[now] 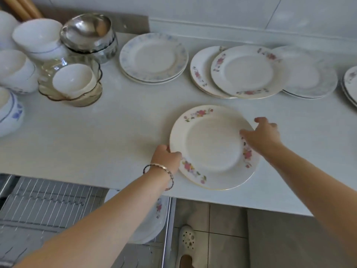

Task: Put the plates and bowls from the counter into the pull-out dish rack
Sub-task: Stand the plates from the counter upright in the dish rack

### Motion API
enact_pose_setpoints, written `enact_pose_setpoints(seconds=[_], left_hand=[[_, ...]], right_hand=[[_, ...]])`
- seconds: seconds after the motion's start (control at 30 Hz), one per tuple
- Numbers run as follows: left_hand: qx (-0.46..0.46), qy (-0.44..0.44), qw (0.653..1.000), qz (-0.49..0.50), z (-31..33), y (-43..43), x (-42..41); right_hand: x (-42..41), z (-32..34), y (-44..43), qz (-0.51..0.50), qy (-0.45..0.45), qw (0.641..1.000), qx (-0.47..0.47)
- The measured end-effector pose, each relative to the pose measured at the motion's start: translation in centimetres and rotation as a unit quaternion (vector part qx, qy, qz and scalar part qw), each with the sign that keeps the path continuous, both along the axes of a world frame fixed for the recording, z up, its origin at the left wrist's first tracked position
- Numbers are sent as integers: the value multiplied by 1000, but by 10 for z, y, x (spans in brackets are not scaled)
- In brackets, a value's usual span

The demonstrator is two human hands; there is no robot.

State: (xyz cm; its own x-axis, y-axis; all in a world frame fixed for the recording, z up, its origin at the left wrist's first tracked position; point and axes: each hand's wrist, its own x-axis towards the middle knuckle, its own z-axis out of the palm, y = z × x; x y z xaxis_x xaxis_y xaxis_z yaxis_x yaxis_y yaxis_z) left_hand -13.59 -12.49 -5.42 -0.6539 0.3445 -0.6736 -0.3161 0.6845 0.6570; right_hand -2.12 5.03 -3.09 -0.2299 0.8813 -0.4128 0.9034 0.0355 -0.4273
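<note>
Gripping round glossy floral plate (210,144), both hands

We see pink flower sprays and a gold edge on the cream plate (212,147). The surface (96,142) is white; the far plate (153,57) wears a pale blue border.

Left hand (166,157), right hand (262,135) grip floral plate (210,146), opposite edges.
</note>
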Motion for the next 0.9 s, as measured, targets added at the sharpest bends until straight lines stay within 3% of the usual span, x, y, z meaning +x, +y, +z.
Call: enact_pose_setpoints(seconds=[0.1, 0.33, 0.47, 0.7, 0.9], left_hand=[[-4, 4, 1000, -6, -7, 8, 3], [-39, 44, 998, -26, -9, -20, 7], [-29, 95, 993, -58, -1, -89, 5], [-61, 79, 995, 20, 7, -244, -14], [-143, 65, 987, 33, -24, -353, -46]], right_hand=[[7, -23, 3, -42, 28, 996, -77], [22, -18, -34, -44, 121, 989, -68], [31, -2, -93, 10, 146, 985, -87], [15, 11, -226, 131, 207, 957, -157], [-17, -31, -331, 159, 159, 947, -230]])
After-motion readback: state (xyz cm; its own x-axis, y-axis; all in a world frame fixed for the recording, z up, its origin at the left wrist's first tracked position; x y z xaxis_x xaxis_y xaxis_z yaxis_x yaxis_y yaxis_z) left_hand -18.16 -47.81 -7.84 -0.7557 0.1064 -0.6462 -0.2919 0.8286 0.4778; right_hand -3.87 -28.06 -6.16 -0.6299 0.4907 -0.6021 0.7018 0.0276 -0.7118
